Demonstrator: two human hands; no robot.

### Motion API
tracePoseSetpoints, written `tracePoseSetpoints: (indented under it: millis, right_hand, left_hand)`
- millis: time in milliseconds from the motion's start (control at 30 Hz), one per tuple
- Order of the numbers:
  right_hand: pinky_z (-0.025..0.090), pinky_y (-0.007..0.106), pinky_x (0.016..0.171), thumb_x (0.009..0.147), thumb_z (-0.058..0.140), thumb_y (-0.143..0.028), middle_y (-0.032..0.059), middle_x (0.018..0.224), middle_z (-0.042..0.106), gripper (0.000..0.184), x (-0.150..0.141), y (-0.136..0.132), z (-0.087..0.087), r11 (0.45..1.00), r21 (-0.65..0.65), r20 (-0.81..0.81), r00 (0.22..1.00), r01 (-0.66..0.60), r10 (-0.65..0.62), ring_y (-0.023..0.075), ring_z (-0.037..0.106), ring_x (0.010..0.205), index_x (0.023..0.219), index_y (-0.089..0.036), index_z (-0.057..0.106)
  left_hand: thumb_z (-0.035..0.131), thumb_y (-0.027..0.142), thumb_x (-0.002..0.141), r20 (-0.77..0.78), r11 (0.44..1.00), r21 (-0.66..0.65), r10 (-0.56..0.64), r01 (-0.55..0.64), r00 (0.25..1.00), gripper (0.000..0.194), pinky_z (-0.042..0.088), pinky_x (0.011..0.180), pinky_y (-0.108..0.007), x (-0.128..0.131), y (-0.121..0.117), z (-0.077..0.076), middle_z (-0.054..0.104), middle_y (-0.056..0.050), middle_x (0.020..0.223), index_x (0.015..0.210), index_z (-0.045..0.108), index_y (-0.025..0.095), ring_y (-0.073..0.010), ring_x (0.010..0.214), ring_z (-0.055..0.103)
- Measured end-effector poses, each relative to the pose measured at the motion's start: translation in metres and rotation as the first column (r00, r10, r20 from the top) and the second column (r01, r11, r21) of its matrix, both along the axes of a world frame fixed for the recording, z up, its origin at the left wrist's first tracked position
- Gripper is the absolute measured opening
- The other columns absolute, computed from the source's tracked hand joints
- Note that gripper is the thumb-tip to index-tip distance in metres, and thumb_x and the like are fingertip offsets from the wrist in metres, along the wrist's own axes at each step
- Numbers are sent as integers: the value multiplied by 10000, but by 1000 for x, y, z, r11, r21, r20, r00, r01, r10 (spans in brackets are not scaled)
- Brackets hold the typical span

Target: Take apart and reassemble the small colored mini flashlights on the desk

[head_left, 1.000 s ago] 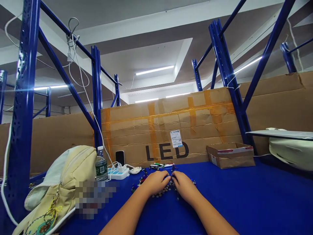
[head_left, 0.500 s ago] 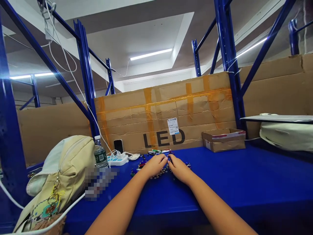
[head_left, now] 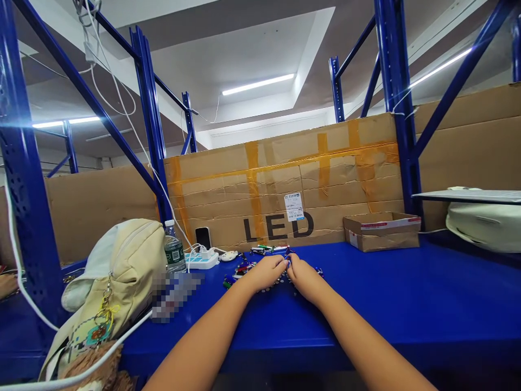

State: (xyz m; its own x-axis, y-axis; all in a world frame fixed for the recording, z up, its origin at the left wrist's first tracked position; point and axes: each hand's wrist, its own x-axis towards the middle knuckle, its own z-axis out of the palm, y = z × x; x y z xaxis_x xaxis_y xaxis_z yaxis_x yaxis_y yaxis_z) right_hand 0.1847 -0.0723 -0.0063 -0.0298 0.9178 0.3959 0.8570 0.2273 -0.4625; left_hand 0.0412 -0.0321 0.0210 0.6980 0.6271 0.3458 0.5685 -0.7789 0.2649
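Observation:
My left hand (head_left: 268, 271) and my right hand (head_left: 304, 276) meet at the fingertips above the blue tabletop (head_left: 260, 331). Both have their fingers pinched together. A tiny bit of blue shows between the fingertips, too small to name. Under and around the hands lies a pile of small shiny pieces (head_left: 243, 269) in red, blue, green and silver, partly covered by the hands. Just behind them, slim pen-like sticks (head_left: 268, 249) in green, white and red lie on the table.
On the left are a cream bag (head_left: 134, 255), a water bottle (head_left: 175, 252), a power strip (head_left: 203, 259) and a phone (head_left: 202, 238). A shallow cardboard box (head_left: 382, 232) stands at back right, before a large cardboard sheet (head_left: 228, 201). Another person's hand (head_left: 7, 285) shows at far left.
The camera has turned a little left, so the scene sits further right. Another person's hand has come into view at the left edge. My hands stay together at the pile.

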Motion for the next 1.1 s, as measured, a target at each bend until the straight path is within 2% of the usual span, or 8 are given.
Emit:
tracePoseSetpoints:
  millis: [200,333,467,600,667,733,900,1100]
  right_hand:
    - [396,267,815,938,291,-201,193,1157,614,384,4,5,3,996,83,-180,983,37,-21,217,585,1063,1283,-65,389]
    - [408,298,798,904,332,-191,178,1118,639,383,7,3,0,996,37,-32,996,87,-86,242,599,1033,1260,-99,440]
    - [407,339,747,842,398,-179,181,1058,656,315,12,-4,1,984,-20,51,984,174,-173,287,615,972,1105,-132,565]
    - [388,315,701,836,417,-220,145,979,672,221,16,-10,7,954,-1,130,946,301,-298,256,625,899,932,-164,608]
    - [373,290,674,838,406,-226,123,955,674,215,15,-11,9,946,23,94,941,325,-325,231,619,868,885,-174,609]
    - [361,271,662,853,390,-254,99,928,675,226,14,-9,8,963,61,6,965,262,-263,206,606,839,842,-185,605]
    - [373,263,722,909,315,-327,75,865,665,335,8,-2,2,991,112,-196,977,-66,88,185,573,815,762,-182,579]
    - [389,288,768,904,296,-327,89,907,659,347,7,4,1,994,59,-294,949,-97,110,200,567,857,809,-167,590]
  left_hand:
    - [298,371,931,-31,997,-31,-73,72,997,368,433,708,-266,0,-2,-1,625,-19,786,774,561,168,-150,730,541]
    - [334,371,926,6,999,34,-35,35,999,335,434,764,-289,-6,4,1,640,-47,880,843,583,162,-180,825,569]
    - [405,370,906,44,998,44,-40,38,998,274,436,790,-286,-13,12,0,650,-43,959,923,597,176,-184,881,581]
    - [503,338,867,33,991,115,-77,73,996,213,442,801,-286,-15,17,-2,655,-44,983,958,606,176,-186,899,586]
    - [552,308,843,35,985,152,-86,80,996,195,444,813,-284,-14,20,-3,657,-47,997,971,611,175,-186,911,588]
    - [594,286,822,49,979,179,-103,93,993,208,450,809,-274,-13,21,-4,661,-47,998,998,611,178,-181,908,593]
    - [673,251,776,88,949,275,-184,154,979,242,455,762,-251,-10,21,-5,677,-40,929,997,614,171,-163,847,612]
    - [681,313,780,107,931,324,-215,170,971,190,456,737,-234,-9,20,-4,694,-32,855,896,646,166,-152,802,632]
